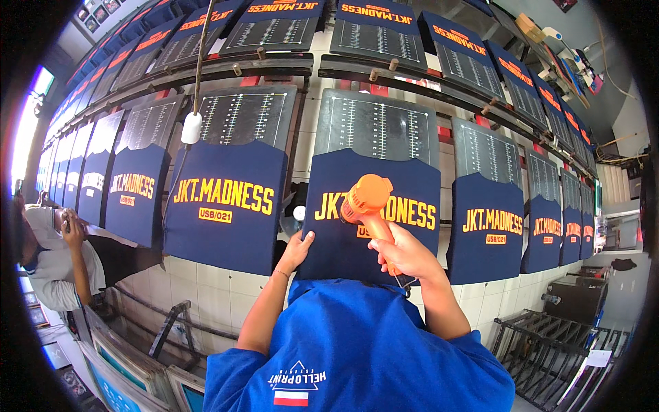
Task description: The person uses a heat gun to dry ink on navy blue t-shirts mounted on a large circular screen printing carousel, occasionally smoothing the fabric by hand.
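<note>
Head view: our right hand [403, 254] closed around handle of orange heat gun [371, 196], which covers part of yellow print [419, 215] on navy shirt [329, 254]. Shirt lies over near part of dark board [374, 123], directly before us. Our left hand [295, 252] at shirt's left edge, fingers partly hidden; we cannot tell whether it grips. Similar printed shirts [223, 240] on both sides.
</note>
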Demonstrator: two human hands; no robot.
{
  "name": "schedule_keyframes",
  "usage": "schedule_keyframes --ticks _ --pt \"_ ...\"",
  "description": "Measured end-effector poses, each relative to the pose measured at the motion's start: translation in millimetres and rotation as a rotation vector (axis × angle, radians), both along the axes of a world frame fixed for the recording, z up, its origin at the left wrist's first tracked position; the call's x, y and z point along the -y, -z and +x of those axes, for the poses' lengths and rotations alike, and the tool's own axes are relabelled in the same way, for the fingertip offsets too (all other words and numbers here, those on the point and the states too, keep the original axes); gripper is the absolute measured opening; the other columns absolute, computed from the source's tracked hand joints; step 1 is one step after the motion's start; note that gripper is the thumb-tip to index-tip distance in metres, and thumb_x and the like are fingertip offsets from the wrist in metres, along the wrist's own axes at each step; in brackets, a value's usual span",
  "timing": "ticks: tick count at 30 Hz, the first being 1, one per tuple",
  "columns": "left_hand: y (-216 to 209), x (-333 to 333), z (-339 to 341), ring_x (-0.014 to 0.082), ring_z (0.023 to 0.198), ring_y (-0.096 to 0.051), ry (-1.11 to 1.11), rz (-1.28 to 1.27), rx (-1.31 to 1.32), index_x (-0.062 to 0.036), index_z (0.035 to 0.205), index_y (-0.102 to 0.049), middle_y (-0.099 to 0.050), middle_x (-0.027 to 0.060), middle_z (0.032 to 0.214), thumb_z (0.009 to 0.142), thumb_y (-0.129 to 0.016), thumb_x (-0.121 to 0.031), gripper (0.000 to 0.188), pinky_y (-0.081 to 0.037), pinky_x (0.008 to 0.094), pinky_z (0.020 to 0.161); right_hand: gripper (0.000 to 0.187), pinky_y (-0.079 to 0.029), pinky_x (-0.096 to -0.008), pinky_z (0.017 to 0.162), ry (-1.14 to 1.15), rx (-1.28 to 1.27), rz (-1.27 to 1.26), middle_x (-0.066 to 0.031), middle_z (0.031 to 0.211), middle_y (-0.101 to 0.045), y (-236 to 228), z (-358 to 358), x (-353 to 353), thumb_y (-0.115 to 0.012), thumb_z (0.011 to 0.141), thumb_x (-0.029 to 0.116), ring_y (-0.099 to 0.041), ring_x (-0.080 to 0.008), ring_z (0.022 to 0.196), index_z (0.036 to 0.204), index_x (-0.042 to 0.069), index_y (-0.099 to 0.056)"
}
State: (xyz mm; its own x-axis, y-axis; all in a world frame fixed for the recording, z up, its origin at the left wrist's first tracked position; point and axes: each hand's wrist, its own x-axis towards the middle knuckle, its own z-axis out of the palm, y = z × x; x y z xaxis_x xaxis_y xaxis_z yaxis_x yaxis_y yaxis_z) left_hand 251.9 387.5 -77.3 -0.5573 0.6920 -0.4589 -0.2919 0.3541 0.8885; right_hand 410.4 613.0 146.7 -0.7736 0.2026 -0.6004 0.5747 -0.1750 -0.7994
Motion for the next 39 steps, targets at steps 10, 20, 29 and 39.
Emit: schedule_keyframes --ticks 10,20,29,39 --pt "4.9 0.5 1.1 0.0153 0.101 -0.057 -0.010 0.037 -0.051 0.0042 0.124 -0.055 -0.064 0.0090 0.112 0.100 -0.049 -0.038 0.049 -0.045 0.0310 0.092 0.035 -0.052 -0.0250 0.054 0.031 -0.082 0.128 -0.0029 0.085 -0.054 1.3 -34.3 -12.9 -0.055 0.094 0.019 -0.056 -0.0085 0.064 0.121 -0.001 -0.047" --pt "-3.5 -0.6 2.1 0.0176 0.101 -0.059 -0.059 0.046 -0.083 0.0050 0.123 -0.053 -0.064 0.0127 0.110 0.097 -0.053 -0.044 0.055 -0.046 0.0314 0.090 0.036 -0.053 -0.0252 0.054 -0.007 -0.005 0.082 -0.0058 0.092 -0.057 8.2 -55.6 -12.2 -0.054 0.094 0.019 -0.057 -0.0086 0.065 0.122 -0.002 -0.046" --pt "27.7 6.4 4.0 0.0277 0.103 -0.060 -0.131 -0.063 -0.169 0.0061 0.125 -0.051 -0.063 0.0207 0.111 0.096 -0.054 -0.042 0.056 -0.045 0.0360 0.092 0.035 -0.053 -0.0256 0.056 -0.040 -0.061 0.057 -0.0065 0.093 -0.057 1.6 -63.1 5.3 -0.054 0.095 0.019 -0.057 -0.0094 0.066 0.121 -0.004 -0.046" --pt "-66.7 24.2 19.0 0.0362 0.105 -0.055 -0.145 -0.168 -0.832 0.0026 0.128 -0.048 -0.050 0.0223 0.125 0.087 -0.064 -0.014 0.047 -0.045 0.0391 0.093 0.032 -0.054 -0.0268 0.056 -0.072 0.045 0.044 -0.0065 0.093 -0.059 -16.2 -59.0 19.7 -0.057 0.093 0.020 -0.057 -0.0098 0.065 0.116 -0.001 -0.048"
